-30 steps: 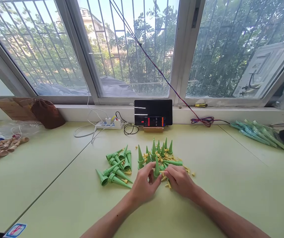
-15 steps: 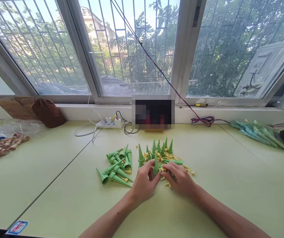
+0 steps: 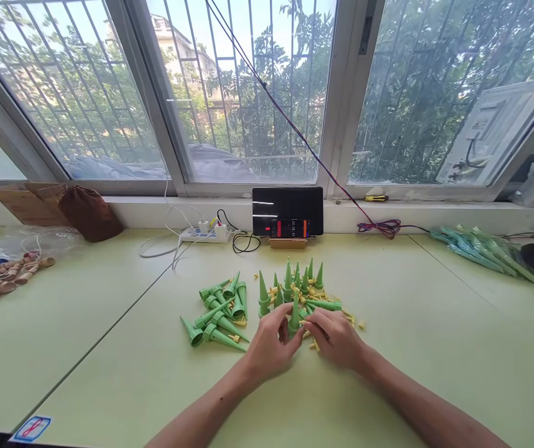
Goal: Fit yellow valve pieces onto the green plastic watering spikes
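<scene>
My left hand (image 3: 270, 341) is closed around the lower part of a green plastic spike (image 3: 295, 314), which stands point up. Pinched in the fingers of my right hand (image 3: 336, 336) is a small yellow plastic peg (image 3: 303, 323), held against the spike's side; the fingertips hide most of it. Behind both hands several more green spikes (image 3: 263, 292) stand upright among scattered yellow pegs (image 3: 313, 294). One green spike (image 3: 325, 305) lies on its side just beyond my right hand. To the left, a pile of green spikes (image 3: 222, 320) lies on the table, some with yellow pegs at their sides.
A phone (image 3: 291, 228) leans before a black tablet (image 3: 288, 202) at the back of the table (image 3: 122, 373). Left of it are a power strip (image 3: 206, 234) and cables. Wooden pieces (image 3: 10, 280) lie far left, plastic bags (image 3: 481, 249) far right.
The yellow peg has come up against the side of the spike, and my right fingers have closed in on it. My left hand keeps its hold. The view has shifted slightly.
</scene>
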Demonstrator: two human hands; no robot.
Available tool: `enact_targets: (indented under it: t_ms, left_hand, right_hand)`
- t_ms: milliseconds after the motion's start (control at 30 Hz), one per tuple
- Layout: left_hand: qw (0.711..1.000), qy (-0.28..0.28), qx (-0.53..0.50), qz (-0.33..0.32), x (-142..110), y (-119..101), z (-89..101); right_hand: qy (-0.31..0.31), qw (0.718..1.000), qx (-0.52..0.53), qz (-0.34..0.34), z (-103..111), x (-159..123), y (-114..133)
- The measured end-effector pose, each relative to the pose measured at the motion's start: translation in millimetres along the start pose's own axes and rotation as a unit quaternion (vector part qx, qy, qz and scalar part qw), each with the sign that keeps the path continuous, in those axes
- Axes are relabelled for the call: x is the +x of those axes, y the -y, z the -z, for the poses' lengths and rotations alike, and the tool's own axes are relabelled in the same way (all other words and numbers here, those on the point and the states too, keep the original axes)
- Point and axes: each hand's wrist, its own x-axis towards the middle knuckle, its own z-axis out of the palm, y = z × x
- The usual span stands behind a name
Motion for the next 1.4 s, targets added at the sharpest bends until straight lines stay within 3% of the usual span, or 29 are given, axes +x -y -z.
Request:
enact_targets:
  t_ms: [400, 633, 1033, 1400]
  left_hand:
    - [1.000, 0.005, -0.002, -0.017, -2.6, 6.1, -3.9]
    - [0.999, -0.027, -0.016, 0.022, 1.0, 0.5, -3.4]
    - [0.998, -0.028, -0.038, 0.031, 2.8, 2.4, -2.2]
    - [0.999, -0.028, -0.024, 0.007, -0.3, 6.3, -5.7]
  right_hand:
    - [-0.002, 1.000, 0.007, -0.018, -1.0, -0.9, -1.2]
    - [-0.015, 0.999, 0.020, -0.040, -3.6, -2.5, -4.0]
    - [-0.049, 0.999, 0.008, 0.016, -2.3, 0.7, -7.4]
    - [-0.026, 1.000, 0.010, 0.003, -1.3, -1.5, -6.3]
